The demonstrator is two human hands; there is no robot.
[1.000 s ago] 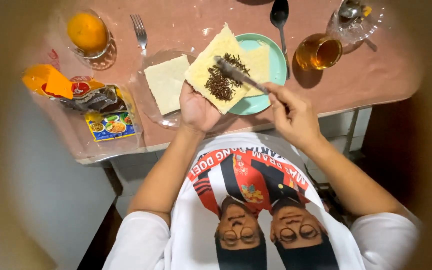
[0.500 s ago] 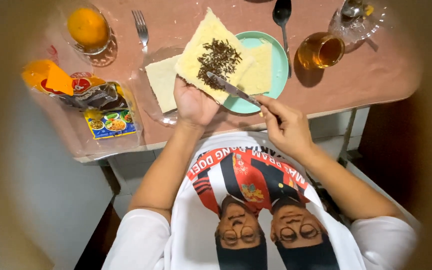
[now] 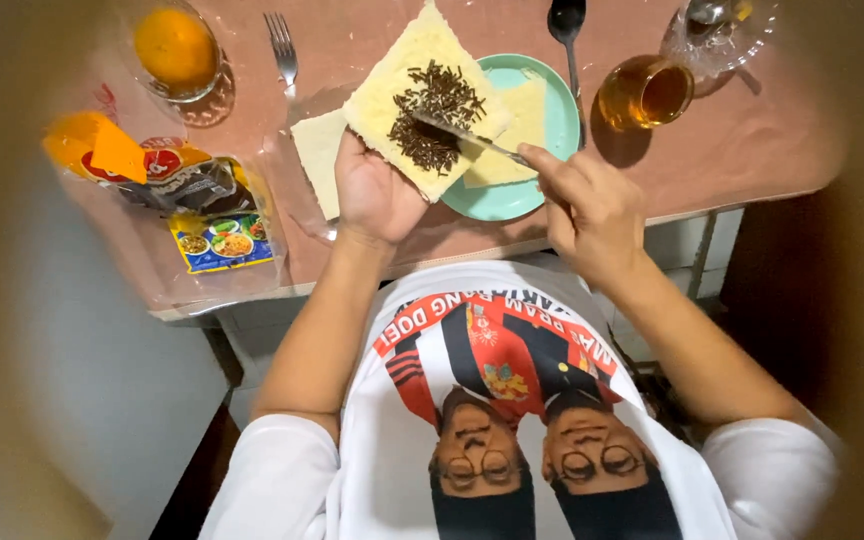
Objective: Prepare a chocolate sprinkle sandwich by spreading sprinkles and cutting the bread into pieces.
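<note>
My left hand [image 3: 377, 195] holds a buttered slice of bread [image 3: 392, 85] flat on its palm, above the table. Dark chocolate sprinkles [image 3: 434, 115] lie in a patch on the slice. My right hand [image 3: 592, 205] grips a table knife [image 3: 467, 133] by its handle, and the blade tip rests in the sprinkles. Under the slice sits a teal plate [image 3: 542, 175] with another slice of bread [image 3: 512, 130] on it. A third, plain white slice [image 3: 317, 160] lies to the left on clear plastic.
On the brown table [image 3: 732, 150] stand a glass of amber drink [image 3: 642, 92], a spoon [image 3: 564, 25], a fork [image 3: 282, 55], a glass with orange contents [image 3: 174, 48], a clear glass dish [image 3: 717, 25] and opened food packets [image 3: 167, 190].
The blade went from the middle of the sprinkles down to the slice's near edge, then back up into them. My left hand raised the slice slightly away from me.
</note>
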